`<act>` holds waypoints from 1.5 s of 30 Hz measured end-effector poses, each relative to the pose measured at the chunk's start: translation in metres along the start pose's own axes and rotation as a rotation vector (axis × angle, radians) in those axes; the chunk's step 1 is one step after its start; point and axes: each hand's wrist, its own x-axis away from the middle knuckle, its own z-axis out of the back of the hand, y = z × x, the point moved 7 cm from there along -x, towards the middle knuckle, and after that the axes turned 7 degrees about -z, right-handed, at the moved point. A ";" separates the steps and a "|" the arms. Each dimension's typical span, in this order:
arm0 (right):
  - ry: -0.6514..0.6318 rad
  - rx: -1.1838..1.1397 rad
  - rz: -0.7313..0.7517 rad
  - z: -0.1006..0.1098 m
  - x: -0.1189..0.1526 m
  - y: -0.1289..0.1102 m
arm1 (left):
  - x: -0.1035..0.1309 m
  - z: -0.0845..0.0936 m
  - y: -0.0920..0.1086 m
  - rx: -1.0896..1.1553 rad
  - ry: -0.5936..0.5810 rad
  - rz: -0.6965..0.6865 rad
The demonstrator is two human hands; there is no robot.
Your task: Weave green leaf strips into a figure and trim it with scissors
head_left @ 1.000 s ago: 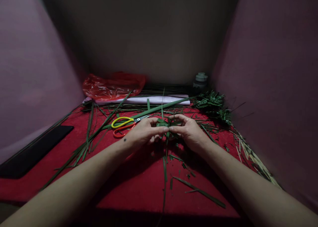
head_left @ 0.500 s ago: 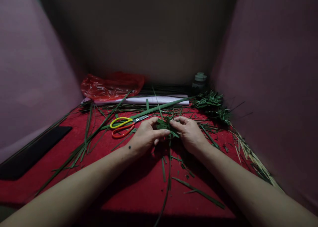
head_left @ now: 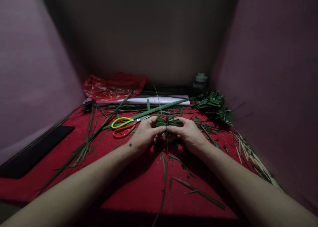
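Observation:
Between my two hands is a small piece woven from green leaf strips (head_left: 162, 122), held a little above the red cloth. My left hand (head_left: 148, 131) grips its left side, thumb in front and fingers behind. On the other side my right hand (head_left: 186, 131) pinches it, its thumb tip close to the left thumb. One thin strip sticks up from the piece, and a long one hangs down toward the table's front edge. Scissors (head_left: 124, 125) with one yellow and one red handle lie just left of my left hand, blades partly behind it.
A red plastic bag (head_left: 111, 87) and a white roll (head_left: 149, 101) lie at the back. A lidded jar (head_left: 200, 81) stands behind a heap of green woven leaf pieces (head_left: 211, 104). Leaf strips and scraps litter the red cloth (head_left: 139, 194). A black flat object (head_left: 37, 150) lies left.
My right thumb has moved down and left to meet the left thumb at the middle of the woven piece. The hanging strip has shifted slightly left.

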 end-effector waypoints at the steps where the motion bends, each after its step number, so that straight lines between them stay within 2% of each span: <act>1: -0.002 0.007 0.015 0.000 0.000 -0.001 | 0.000 0.000 -0.002 0.013 0.005 0.005; 9: 0.007 0.000 0.012 -0.001 0.001 -0.001 | -0.001 -0.004 -0.019 0.295 -0.010 0.134; 13: -0.019 -0.066 0.024 -0.002 -0.001 0.001 | -0.001 -0.001 -0.017 0.234 0.014 0.125; 18: 0.033 -0.102 0.040 0.003 -0.004 0.004 | 0.002 -0.003 -0.012 0.145 0.007 0.057; 28: -0.016 -0.178 0.052 0.001 -0.006 0.007 | 0.001 -0.001 -0.002 0.046 0.025 0.005; 33: -0.151 -0.250 0.013 -0.011 -0.002 0.004 | -0.004 0.005 -0.001 0.208 0.066 0.039; 38: -0.208 -0.277 -0.041 -0.018 0.002 0.005 | -0.004 0.007 -0.004 0.278 0.109 0.074; 42: -0.212 -0.306 -0.053 -0.020 0.003 0.007 | -0.001 0.004 0.001 0.220 0.116 0.079; 45: -0.146 -0.310 -0.005 -0.018 0.002 0.007 | 0.000 0.004 0.003 0.197 0.122 0.055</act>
